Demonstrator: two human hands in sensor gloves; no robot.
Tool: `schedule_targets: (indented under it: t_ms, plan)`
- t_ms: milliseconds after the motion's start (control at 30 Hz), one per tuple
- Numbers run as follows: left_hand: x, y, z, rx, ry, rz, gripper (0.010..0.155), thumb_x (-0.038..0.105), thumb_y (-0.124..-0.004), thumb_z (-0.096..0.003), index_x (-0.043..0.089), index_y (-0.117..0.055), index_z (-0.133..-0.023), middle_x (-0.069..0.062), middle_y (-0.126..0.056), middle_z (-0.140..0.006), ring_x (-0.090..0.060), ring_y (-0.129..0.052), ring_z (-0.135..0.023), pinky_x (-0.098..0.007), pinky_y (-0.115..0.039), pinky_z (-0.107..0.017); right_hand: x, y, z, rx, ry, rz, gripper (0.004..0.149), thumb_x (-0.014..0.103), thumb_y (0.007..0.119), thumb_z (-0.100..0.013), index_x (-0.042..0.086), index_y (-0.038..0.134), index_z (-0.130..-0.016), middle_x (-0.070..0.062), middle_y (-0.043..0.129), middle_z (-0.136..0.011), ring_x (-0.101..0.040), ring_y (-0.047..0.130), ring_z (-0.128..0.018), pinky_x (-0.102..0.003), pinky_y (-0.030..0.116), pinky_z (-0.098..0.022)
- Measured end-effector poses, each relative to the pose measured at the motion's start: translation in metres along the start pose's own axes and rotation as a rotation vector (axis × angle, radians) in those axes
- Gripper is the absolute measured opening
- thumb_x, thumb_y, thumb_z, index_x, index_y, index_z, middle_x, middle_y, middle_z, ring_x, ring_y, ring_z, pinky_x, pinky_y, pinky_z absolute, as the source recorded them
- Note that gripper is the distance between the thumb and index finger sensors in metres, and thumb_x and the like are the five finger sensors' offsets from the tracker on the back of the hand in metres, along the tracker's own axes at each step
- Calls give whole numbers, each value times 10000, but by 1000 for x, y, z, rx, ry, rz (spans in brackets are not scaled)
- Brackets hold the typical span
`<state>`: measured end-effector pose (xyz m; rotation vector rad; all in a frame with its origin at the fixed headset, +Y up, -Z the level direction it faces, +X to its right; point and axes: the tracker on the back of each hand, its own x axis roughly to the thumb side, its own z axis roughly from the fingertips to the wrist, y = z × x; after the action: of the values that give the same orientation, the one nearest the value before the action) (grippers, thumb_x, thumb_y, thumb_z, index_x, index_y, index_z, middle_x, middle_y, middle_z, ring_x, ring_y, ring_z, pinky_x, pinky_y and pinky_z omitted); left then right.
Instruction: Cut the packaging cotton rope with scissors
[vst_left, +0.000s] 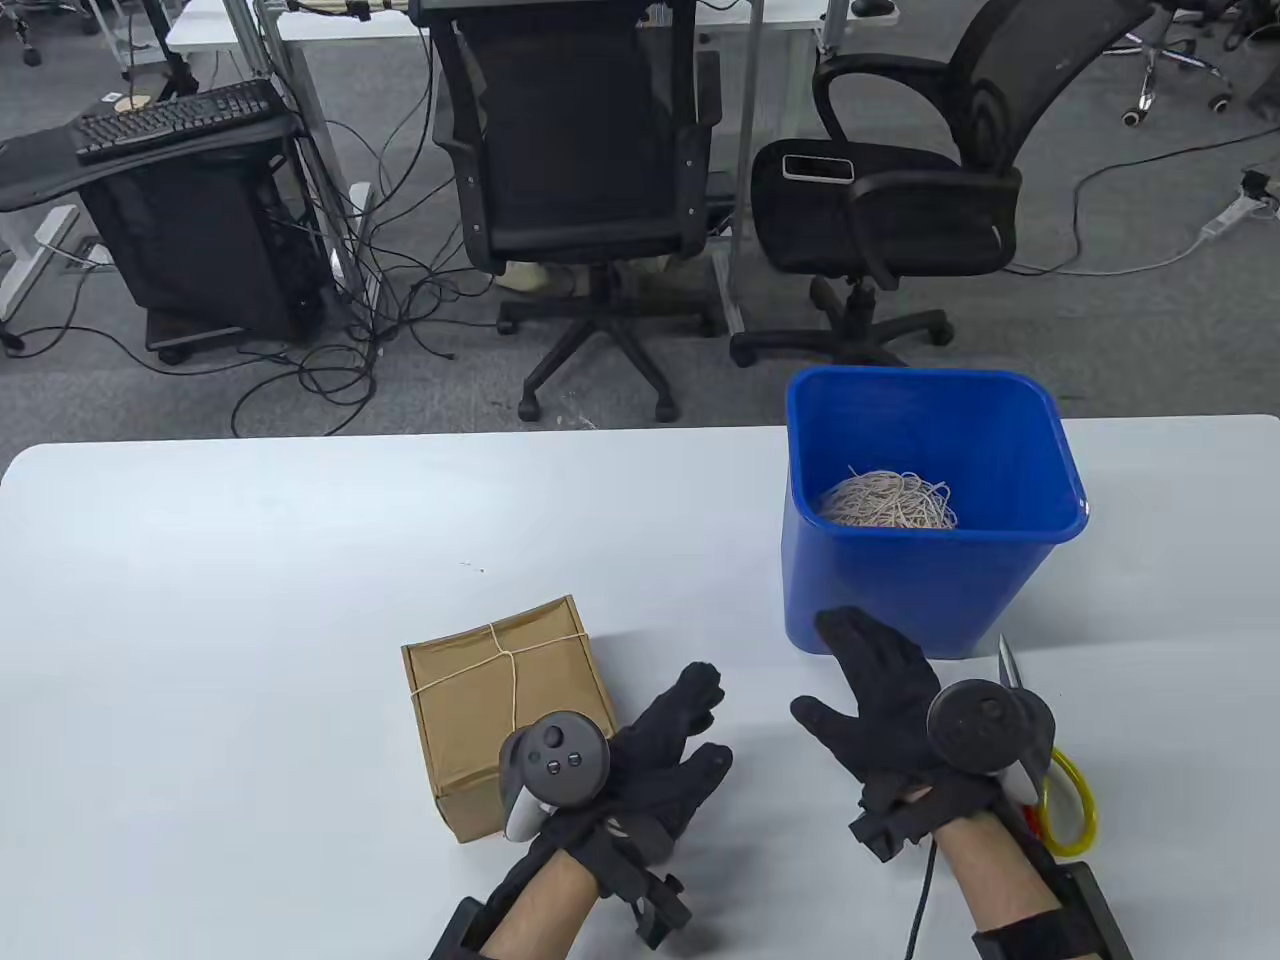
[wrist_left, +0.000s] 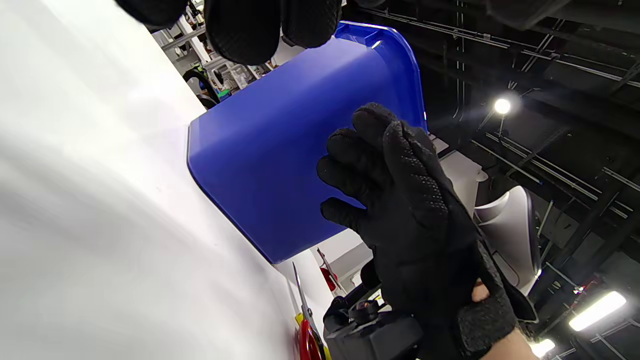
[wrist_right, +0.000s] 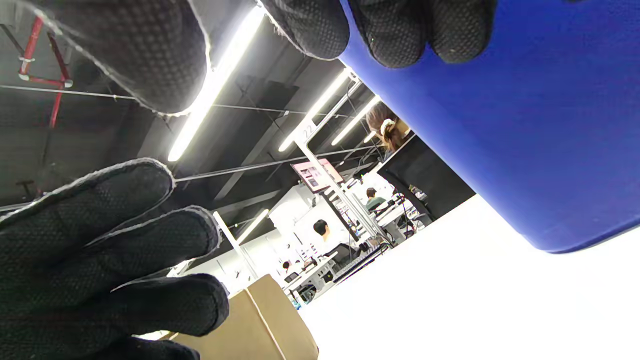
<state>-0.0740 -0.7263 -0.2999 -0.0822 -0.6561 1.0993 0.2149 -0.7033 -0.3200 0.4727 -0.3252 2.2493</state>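
Both hands hold nothing, fingers loosely straight: left hand (vst_left: 655, 760) beside the box (vst_left: 500, 700), right hand (vst_left: 880, 700) above the table (vst_left: 250, 600). Scissors (vst_left: 1050, 790) lie just right of it. Rope (vst_left: 505, 665) binds the box; the bin (vst_left: 930, 560) stands farther back

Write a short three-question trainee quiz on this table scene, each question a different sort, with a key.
1. True or false: the scissors are held in the right hand.
2. Multiple choice: the loose cut rope lies A) on the table, B) in the blue bin, C) on the parcel.
3. Fill in: the cotton rope is still tied around the brown ____.

Key
1. False: they lie on the table beside the right wrist; both hands are empty, the left hand too.
2. B
3. parcel
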Motion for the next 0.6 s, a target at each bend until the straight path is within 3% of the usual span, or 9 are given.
schedule_targets:
  t_ms: [400, 600]
  plan:
    - [4, -1, 2, -2, -20, -18, 771, 556, -635, -557, 202, -286, -1147, -227, -441, -1134, -539, -615, -969, -727, -526, -625, 4, 9, 13, 51, -23, 21, 815, 537, 831, -434, 101, 576, -1074, -307, 583, -1098, -590, 593, -933, -855, 437, -595]
    - [6, -6, 2, -26, -27, -50, 771, 555, -635, -558, 201, -283, -1146, -228, -441, -1134, -539, -615, -969, -727, -526, -625, -3, 0, 23, 34, 5, 35, 813, 533, 831, -436, 100, 573, -1074, -309, 584, -1096, -590, 598, -930, -848, 461, -591]
